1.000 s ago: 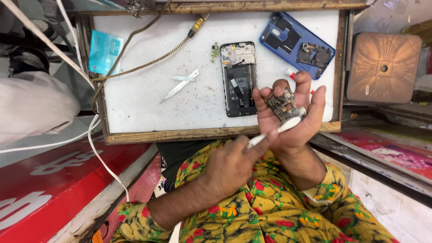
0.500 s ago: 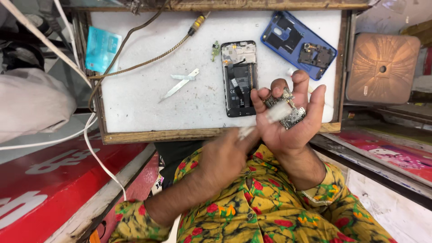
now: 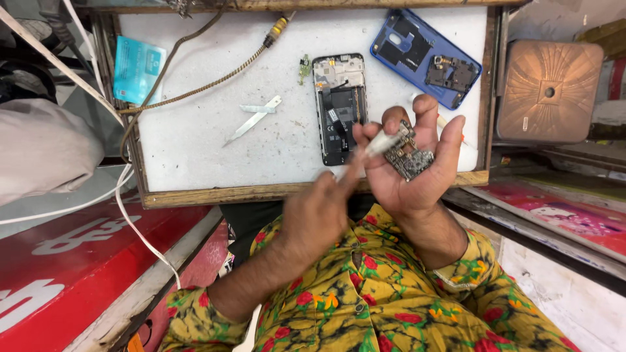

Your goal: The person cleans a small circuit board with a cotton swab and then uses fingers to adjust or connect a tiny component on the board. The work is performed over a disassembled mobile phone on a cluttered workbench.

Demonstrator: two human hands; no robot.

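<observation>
Cramped repair stall: white wood-framed surface [image 3: 195, 143] carrying an opened black phone [image 3: 339, 107] and a blue plastic back cover [image 3: 424, 55]. Right hand [image 3: 417, 163], fingers curled, cradles a small dark circuit board [image 3: 407, 155] above the near edge, long axis diagonal. Left hand [image 3: 319, 212] pinches a white brush-like tool [image 3: 378, 145] pointing up-right, on the board.

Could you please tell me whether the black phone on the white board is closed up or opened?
Opened: the black phone lies with its insides exposed, its back cover off.
</observation>
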